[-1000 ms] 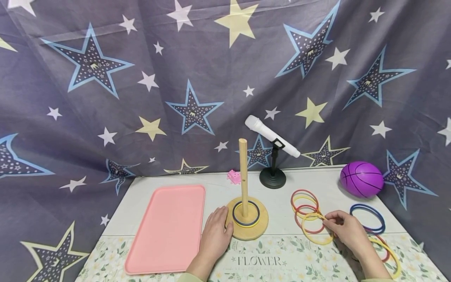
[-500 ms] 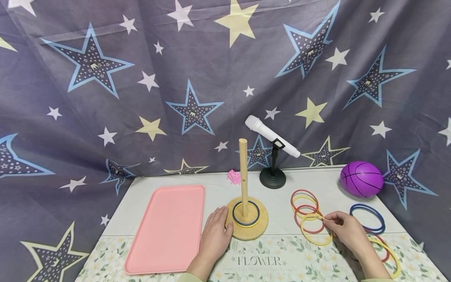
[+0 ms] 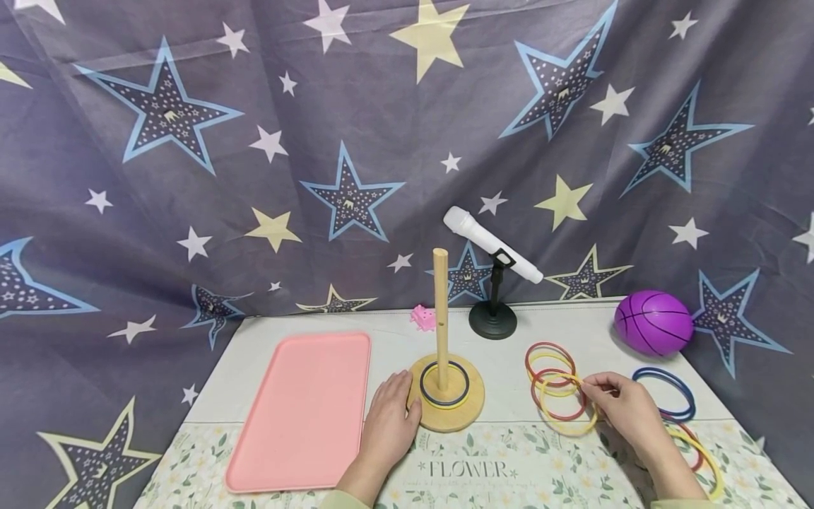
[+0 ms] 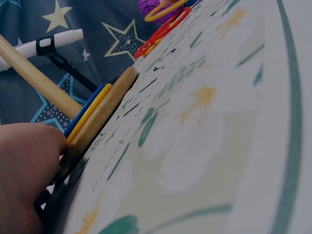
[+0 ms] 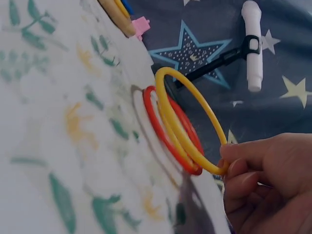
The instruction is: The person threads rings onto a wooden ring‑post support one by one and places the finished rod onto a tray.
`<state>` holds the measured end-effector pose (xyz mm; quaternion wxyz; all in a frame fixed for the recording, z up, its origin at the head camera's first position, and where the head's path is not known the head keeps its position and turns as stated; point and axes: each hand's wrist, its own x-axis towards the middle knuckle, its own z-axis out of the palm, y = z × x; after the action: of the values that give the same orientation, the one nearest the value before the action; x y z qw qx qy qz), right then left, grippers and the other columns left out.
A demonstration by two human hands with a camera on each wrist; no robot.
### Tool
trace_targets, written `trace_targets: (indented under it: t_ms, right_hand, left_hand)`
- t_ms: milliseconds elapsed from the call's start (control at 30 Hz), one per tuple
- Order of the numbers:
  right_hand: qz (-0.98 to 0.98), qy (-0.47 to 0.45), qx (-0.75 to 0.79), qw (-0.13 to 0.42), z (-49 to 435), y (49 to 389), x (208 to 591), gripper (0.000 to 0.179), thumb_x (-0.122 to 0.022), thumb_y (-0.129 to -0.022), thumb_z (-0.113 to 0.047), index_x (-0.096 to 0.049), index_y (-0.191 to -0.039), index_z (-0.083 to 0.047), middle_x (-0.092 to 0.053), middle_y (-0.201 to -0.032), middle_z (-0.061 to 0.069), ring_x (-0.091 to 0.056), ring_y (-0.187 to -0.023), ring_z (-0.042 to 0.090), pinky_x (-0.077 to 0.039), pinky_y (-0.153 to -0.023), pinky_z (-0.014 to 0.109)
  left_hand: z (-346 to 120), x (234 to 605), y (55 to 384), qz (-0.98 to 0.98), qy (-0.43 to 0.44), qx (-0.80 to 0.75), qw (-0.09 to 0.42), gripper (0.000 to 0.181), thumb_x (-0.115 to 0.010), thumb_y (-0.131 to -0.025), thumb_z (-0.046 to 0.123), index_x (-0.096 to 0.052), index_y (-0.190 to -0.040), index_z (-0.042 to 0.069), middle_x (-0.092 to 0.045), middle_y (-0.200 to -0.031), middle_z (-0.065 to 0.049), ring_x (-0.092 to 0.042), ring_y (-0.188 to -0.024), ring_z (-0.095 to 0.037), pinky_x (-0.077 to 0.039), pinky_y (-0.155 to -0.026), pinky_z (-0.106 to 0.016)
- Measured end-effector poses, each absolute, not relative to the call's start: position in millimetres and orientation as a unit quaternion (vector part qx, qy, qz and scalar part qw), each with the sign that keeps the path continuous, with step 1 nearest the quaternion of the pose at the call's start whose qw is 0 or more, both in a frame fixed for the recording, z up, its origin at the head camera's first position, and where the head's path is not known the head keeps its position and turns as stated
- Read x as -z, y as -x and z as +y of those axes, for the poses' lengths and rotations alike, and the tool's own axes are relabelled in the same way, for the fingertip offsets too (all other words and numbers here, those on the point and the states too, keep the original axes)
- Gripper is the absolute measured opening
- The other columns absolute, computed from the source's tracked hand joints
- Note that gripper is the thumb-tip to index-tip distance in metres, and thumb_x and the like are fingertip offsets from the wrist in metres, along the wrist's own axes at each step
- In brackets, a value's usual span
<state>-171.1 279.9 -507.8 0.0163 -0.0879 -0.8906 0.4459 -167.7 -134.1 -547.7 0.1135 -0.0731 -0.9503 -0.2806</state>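
Observation:
A yellow ring (image 5: 170, 117) is pinched between the thumb and fingers of my right hand (image 3: 626, 410), tilted up off the pile in the right wrist view. Beneath it lie red rings (image 3: 550, 345) and another yellow ring, overlapping on the table. My left hand (image 3: 389, 417) lies with fairly straight fingers against the left edge of the round wooden base (image 3: 472, 410). An upright wooden peg (image 3: 441, 318) rises from that base. Around the peg's foot lie a blue ring (image 3: 467, 385) and a yellow ring (image 4: 90, 112) below it.
A pink tray (image 3: 302, 417) is left of my left hand. Behind the peg are a pink toy (image 3: 422, 318) and a white microphone (image 3: 492, 244) on a black stand. Blue rings (image 3: 689, 403), more red and yellow rings, and a purple ball (image 3: 653, 323) are at the right.
My right hand has lifted the yellow ring slightly, so it tilts more above the red rings. My left hand and the peg stay in place; the head view shifts slightly.

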Motion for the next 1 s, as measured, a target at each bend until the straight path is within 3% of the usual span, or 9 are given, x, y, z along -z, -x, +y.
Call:
trace_targets:
  t_ms: [533, 1000]
  right_hand:
    - [-0.869, 0.002, -0.489, 0.077, 244.0, 179.9, 443.5, 0.033, -0.075, -0.108, -0.03, -0.075, -0.123, -0.001, -0.062, -0.078, 0.005, -0.056, -0.061, 0.015, -0.051, -0.051, 0.029]
    - [-0.784, -0.065, -0.613, 0.076, 204.6, 188.0, 384.6, 0.032, -0.077, -0.107, -0.026, -0.072, -0.122, 0.002, -0.059, -0.075, 0.001, -0.052, -0.062, 0.013, -0.047, -0.05, 0.027]
  left_hand:
    - [-134.7, 547.3, 168.5, -0.948, 0.077, 0.283, 0.123, 0.057, -0.068, -0.107, 0.019, -0.055, -0.157, -0.005, -0.054, -0.163, -0.022, -0.044, -0.156, -0.041, -0.029, -0.133, -0.057]
    - [-135.4, 548.4, 167.3, -0.948, 0.079, 0.286, 0.119, 0.057, -0.068, -0.106, 0.018, -0.056, -0.156, -0.006, -0.054, -0.163, -0.023, -0.045, -0.156, -0.042, -0.03, -0.132, -0.058]
